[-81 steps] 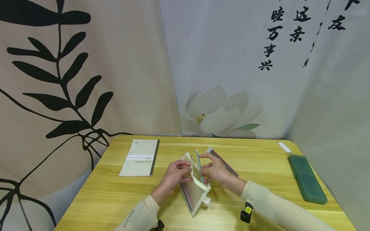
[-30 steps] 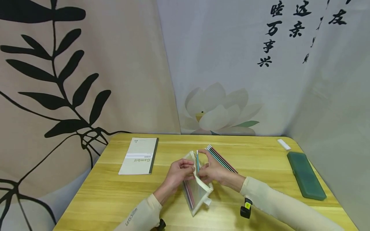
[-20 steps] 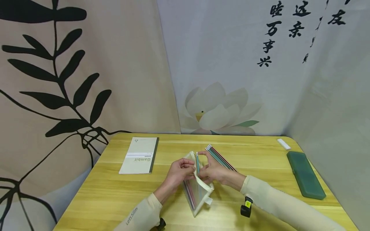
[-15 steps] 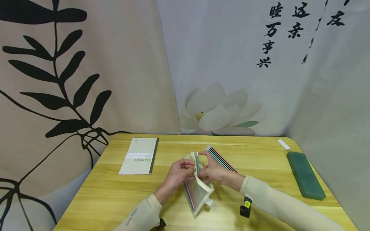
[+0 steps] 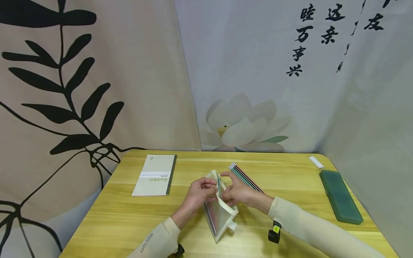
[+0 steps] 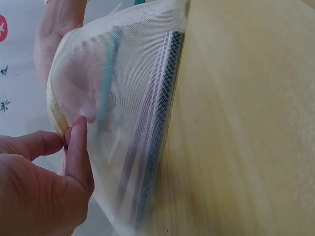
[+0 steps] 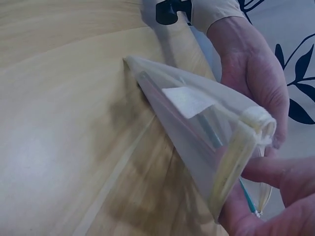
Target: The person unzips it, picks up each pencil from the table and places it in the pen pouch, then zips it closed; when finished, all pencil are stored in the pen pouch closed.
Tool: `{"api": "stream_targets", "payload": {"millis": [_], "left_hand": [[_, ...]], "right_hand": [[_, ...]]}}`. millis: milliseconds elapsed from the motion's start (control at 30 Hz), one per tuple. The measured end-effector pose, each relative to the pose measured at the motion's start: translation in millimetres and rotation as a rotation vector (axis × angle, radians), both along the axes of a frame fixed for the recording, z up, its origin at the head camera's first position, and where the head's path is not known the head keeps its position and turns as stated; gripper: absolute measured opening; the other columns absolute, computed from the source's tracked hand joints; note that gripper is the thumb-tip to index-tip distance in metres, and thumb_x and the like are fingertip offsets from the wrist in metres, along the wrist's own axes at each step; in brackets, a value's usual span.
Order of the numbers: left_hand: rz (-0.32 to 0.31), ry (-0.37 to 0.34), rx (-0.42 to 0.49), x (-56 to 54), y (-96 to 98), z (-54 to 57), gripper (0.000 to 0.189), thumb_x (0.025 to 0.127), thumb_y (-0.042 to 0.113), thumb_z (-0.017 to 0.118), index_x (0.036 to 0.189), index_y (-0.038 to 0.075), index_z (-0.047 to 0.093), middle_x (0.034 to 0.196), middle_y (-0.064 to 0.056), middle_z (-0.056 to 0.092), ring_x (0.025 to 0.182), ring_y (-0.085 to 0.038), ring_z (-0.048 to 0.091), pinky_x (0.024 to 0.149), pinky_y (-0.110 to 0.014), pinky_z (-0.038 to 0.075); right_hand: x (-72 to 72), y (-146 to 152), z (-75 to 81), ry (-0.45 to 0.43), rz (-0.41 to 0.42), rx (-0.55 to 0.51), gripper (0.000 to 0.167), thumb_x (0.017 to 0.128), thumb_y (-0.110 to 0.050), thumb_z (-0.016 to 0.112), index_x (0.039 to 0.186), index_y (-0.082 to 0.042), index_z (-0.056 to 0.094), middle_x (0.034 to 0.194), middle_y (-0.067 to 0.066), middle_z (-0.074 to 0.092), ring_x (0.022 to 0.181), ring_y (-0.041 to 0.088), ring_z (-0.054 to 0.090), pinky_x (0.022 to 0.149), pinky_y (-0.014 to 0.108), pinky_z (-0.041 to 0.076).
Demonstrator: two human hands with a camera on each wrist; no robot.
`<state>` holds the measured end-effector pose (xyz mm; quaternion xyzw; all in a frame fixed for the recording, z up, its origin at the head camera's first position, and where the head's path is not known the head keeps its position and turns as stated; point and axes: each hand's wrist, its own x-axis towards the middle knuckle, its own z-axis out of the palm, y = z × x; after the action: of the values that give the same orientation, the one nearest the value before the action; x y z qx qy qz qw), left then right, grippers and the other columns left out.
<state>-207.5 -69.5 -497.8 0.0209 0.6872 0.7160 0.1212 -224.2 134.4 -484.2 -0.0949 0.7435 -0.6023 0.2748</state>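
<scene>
left hand [image 5: 201, 190]: pinches the pouch [image 5: 223, 220] at its rim, likely to hold the mouth open
right hand [image 5: 237, 190]: holds the teal pencil [image 6: 107, 73] in that mouth, apparently to steer it inward
pouch: tilted on the desk [image 5: 129, 222], between the hands; sheer mesh, cream-edged, white-tabbed, more pencils [image 6: 156, 96] along one side
loose pencils [image 5: 246, 178]: just past the right hand, presumably for easy reach

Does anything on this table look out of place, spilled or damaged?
I see nothing spilled or damaged. One mild oddity: the notebook, left of the pouch, lies turned around, its printed "Gambit" upside down as seen from the person's side. The loose pencils lie slanted but neatly side by side.
</scene>
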Motion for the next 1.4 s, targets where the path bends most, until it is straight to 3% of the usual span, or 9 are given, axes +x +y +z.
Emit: {"api": "stream_targets", "payload": {"millis": [100,333,600,933,1167,1400], "left_hand": [[-0.002,0.002,-0.005,0.1,0.3,-0.1,0.036,0.089,0.002,0.069,0.123,-0.01,0.063,0.102,-0.008,0.066,0.086,-0.015,0.067,0.081,-0.034,0.07],[0.002,0.005,0.004,-0.6,-4.0,-2.5,0.035,0.089,0.0,0.069,0.121,-0.01,0.063,0.099,-0.006,0.066,0.085,-0.015,0.067,0.079,-0.034,0.07],[0.016,-0.003,0.027,-2.4,-9.9,-3.5,0.036,0.088,-0.004,0.068,0.123,-0.011,0.061,0.099,-0.007,0.066,0.085,-0.016,0.068,0.081,-0.036,0.07],[0.023,-0.002,0.056,-2.0,-12.0,-3.1,0.039,0.089,-0.006,0.068,0.125,-0.011,0.056,0.096,-0.006,0.065,0.085,-0.015,0.069,0.081,-0.038,0.07],[0.046,-0.01,0.013,-3.0,-13.8,1.4,0.039,0.089,-0.003,0.069,0.126,-0.009,0.058,0.097,-0.007,0.064,0.084,-0.017,0.068,0.078,-0.035,0.07],[0.068,-0.009,0.003,-4.6,-16.8,7.4,0.038,0.089,-0.001,0.068,0.125,-0.007,0.061,0.098,-0.007,0.063,0.083,-0.017,0.067,0.077,-0.033,0.069]], "right_hand": [[-0.1,-1,-0.8,0.009,0.008,0.003,0.09,0.091,0.007,0.067,0.165,-0.014,0.02,0.094,0.015,0.075,0.082,0.021,0.074,0.068,0.035,0.067],[-4.7,6,2.1,0.047,-0.014,-0.039,0.083,0.095,0.006,0.065,0.164,-0.009,0.021,0.105,0.024,0.073,0.087,0.028,0.077,0.075,0.044,0.071],[-23.6,29,0.7,0.116,-0.049,-0.029,0.067,0.1,0.001,0.062,0.159,-0.001,0.032,0.12,0.038,0.066,0.098,0.042,0.076,0.082,0.051,0.07],[-49.6,60,-4.7,0.199,-0.166,0.051,0.05,0.104,-0.011,0.063,0.151,-0.004,0.046,0.124,0.033,0.064,0.103,0.048,0.073,0.077,0.053,0.07],[-65.9,85,-14.6,0.269,-0.273,0.148,0.044,0.106,-0.018,0.064,0.146,-0.004,0.052,0.119,0.027,0.067,0.096,0.04,0.074,0.075,0.048,0.07],[-71.4,102,-20.1,0.316,-0.27,0.245,0.043,0.106,-0.019,0.064,0.144,-0.002,0.055,0.122,0.026,0.067,0.1,0.039,0.071,0.077,0.045,0.069]]}}
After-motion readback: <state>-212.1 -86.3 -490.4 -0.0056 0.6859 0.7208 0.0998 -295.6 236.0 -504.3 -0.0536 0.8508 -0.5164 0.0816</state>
